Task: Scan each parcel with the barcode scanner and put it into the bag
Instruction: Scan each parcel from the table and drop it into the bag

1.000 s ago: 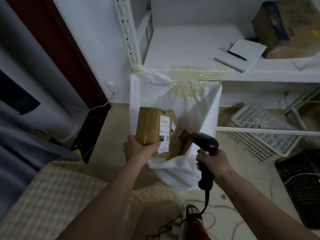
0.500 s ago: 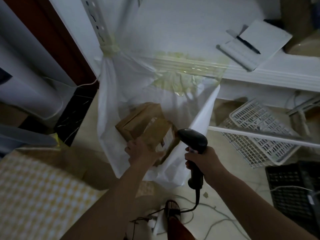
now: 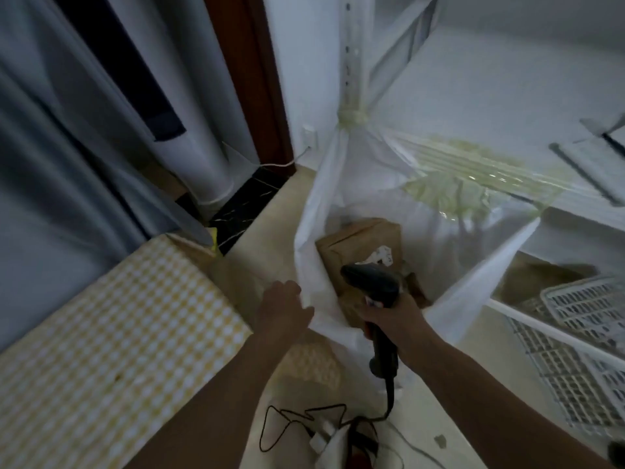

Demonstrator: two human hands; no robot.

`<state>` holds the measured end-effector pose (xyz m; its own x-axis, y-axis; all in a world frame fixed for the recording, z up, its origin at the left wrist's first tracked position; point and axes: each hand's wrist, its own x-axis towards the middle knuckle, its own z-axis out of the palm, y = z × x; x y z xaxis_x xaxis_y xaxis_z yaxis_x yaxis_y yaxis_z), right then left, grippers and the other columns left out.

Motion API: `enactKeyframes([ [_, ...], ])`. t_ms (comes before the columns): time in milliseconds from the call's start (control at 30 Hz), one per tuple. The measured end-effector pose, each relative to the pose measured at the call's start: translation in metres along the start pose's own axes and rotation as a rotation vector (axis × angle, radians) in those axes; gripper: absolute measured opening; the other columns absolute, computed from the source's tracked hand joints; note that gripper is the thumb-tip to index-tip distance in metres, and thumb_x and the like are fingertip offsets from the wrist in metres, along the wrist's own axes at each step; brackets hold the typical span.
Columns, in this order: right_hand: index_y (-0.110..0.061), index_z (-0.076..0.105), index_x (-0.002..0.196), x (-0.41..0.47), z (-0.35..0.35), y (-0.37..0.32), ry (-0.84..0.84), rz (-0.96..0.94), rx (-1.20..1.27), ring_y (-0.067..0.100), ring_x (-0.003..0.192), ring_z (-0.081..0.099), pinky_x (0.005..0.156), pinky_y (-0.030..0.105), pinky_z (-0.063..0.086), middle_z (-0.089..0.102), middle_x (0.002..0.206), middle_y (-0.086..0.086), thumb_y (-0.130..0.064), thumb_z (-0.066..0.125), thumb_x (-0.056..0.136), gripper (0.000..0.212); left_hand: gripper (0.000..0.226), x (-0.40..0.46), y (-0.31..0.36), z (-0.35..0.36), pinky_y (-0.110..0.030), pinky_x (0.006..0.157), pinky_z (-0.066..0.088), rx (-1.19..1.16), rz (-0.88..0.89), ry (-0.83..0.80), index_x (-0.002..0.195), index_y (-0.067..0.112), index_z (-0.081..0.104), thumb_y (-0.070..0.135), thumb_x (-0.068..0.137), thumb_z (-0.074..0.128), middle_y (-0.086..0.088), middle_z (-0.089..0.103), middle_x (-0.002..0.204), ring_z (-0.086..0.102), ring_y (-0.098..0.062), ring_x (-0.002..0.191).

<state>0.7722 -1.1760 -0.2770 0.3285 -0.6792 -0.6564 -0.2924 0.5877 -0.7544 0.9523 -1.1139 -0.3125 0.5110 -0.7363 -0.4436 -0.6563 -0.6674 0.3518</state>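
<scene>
- The scanner cable loops on the floor nearest the person, running up into the barcode scanner's handle.
- The right hand is wrapped round the grip of the black barcode scanner, whose head sits over the mouth of the bag.
- The left hand holds nothing; its fingers lie relaxed against the near rim of the white plastic bag, at the bag's left edge.
- The brown cardboard parcel lies inside the bag, torn white label up, just beyond the scanner head, with more brown cardboard showing under the scanner.
- Judged from this, the parcel is dropped in and the next one is due. To do it well: draw the empty hand clear without dragging the thin rim, since the bag hangs only by tape; keep the scanner and its cable out of the bag's mouth; present the next label flat to the scanner before dropping it in.
- To the left lies a yellow checked cloth over a low surface.
- To the right, a white plastic basket sits low beneath the shelf.
- The bag's mouth is fixed by yellowish tape to the white shelf and tied to its upright post.
- Farthest off: a grey curtain, a dark wooden door frame, and a wall socket with a white lead.
</scene>
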Motion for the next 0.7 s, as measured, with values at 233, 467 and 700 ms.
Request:
enactKeyframes([
  [233,-0.002,0.056,0.068,-0.049,0.128,0.004,-0.253,-0.07,-0.304,0.026,0.058,0.05,0.062,0.034,0.04,0.052,0.057,0.013,0.005,0.06,0.079,0.014,0.048,-0.095,-0.134,-0.058,-0.031,0.089,0.048,0.007,-0.205,0.183,0.131,0.021,0.055,0.041,0.088,0.064,-0.004,0.053,0.13,0.053,-0.021,0.119],
  [467,0.005,0.067,0.079,-0.149,0.289,0.057,-0.496,-0.145,-0.573,0.025,0.057,0.055,0.058,0.032,0.045,0.058,0.058,0.013,0.004,0.063,0.075,0.006,0.047,-0.254,-0.315,-0.075,-0.031,0.094,0.047,-0.114,-0.537,0.341,0.13,0.023,0.055,0.042,0.088,0.062,-0.002,0.052,0.133,0.051,-0.02,0.122],
  [700,0.002,0.064,0.091,-0.255,0.416,0.139,-0.695,-0.134,-0.628,0.023,0.06,0.058,0.057,0.031,0.049,0.06,0.068,0.014,0.008,0.063,0.08,0.012,0.045,-0.414,-0.455,-0.048,-0.031,0.096,0.047,-0.24,-0.812,0.416,0.129,0.023,0.056,0.042,0.089,0.063,-0.002,0.052,0.133,0.053,-0.02,0.121],
])
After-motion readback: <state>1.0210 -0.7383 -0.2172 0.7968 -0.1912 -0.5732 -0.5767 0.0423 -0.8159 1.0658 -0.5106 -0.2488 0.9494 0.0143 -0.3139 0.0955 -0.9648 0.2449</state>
